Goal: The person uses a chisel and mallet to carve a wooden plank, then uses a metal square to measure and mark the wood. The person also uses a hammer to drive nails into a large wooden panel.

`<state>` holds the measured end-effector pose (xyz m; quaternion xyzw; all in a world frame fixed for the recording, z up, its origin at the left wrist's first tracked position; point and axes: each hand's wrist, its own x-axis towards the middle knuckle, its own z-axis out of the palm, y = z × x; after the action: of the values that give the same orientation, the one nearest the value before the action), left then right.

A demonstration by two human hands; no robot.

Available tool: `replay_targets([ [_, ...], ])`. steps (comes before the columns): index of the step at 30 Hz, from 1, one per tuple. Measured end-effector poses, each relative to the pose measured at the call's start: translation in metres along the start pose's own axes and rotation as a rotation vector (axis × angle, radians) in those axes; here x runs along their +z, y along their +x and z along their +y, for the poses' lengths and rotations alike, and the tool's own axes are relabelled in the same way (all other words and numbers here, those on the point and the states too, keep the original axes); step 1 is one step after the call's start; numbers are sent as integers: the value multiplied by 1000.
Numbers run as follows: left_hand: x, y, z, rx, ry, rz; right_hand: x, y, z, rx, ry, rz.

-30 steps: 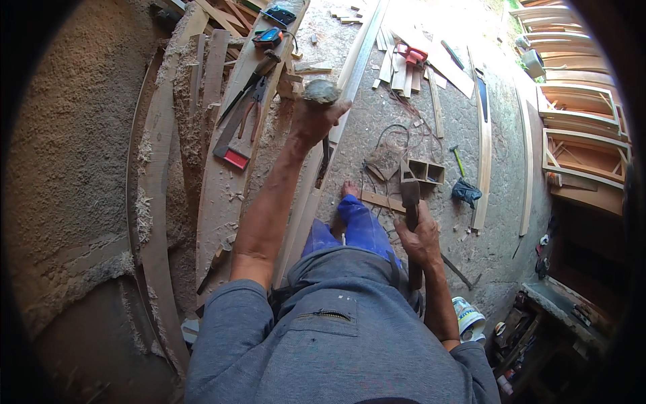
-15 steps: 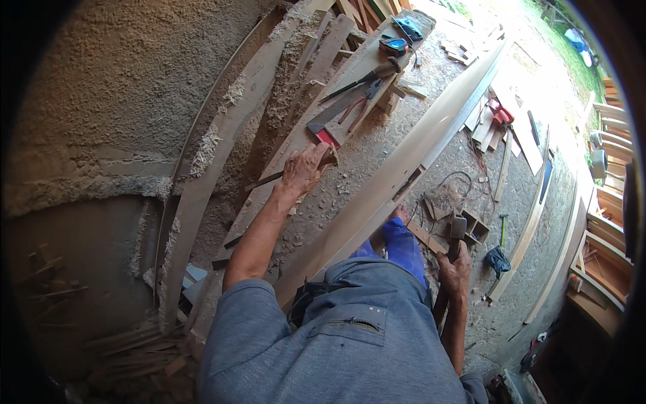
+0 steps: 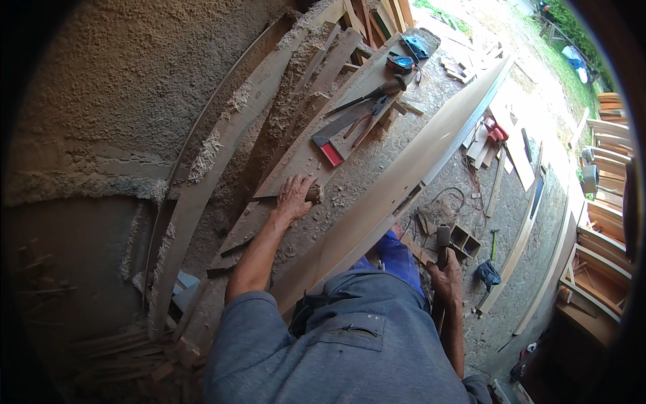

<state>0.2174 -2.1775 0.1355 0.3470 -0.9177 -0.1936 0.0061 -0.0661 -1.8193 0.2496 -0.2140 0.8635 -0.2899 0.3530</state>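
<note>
rough concrete flr (image 3: pixel 536 239), shavings & offcuts scattered abt. l hand (image 3: pixel 294 196) lies over a wood-handled bladed tool (image 3: pixel 314 194) on the long plank (image 3: pixel 301 160); can't tell if its fingers clasp or just rest. r hand (image 3: pixel 445 273) is wrapped round the hammer (image 3: pixel 443 234), handle gripped nr the head. to do it well: fingertips behind the edge, blade flat, hammer clear of the slotted board (image 3: pixel 393 172). divided box (image 3: pixel 464 241): contents unclear; dk bag (image 3: pixel 488 273): contents hidden.
</note>
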Motion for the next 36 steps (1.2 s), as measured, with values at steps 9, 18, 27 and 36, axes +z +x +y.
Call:
replay_targets([
  [9, -17, -6, -10, -98, 73, -8, 14, 25, -28, -405, -239, 15],
  [18, -142, -97, 9, -556, -212, 181, 148, 112, -194, -976, -774, -463],
  [27, -70, -326, -75, -773, 125, -194, 306, 146, -229, -1364, -1066, -683],
  [36, 23, -400, -91, -958, 7, -77, 311, 172, -213, -1580, -803, -541],
])
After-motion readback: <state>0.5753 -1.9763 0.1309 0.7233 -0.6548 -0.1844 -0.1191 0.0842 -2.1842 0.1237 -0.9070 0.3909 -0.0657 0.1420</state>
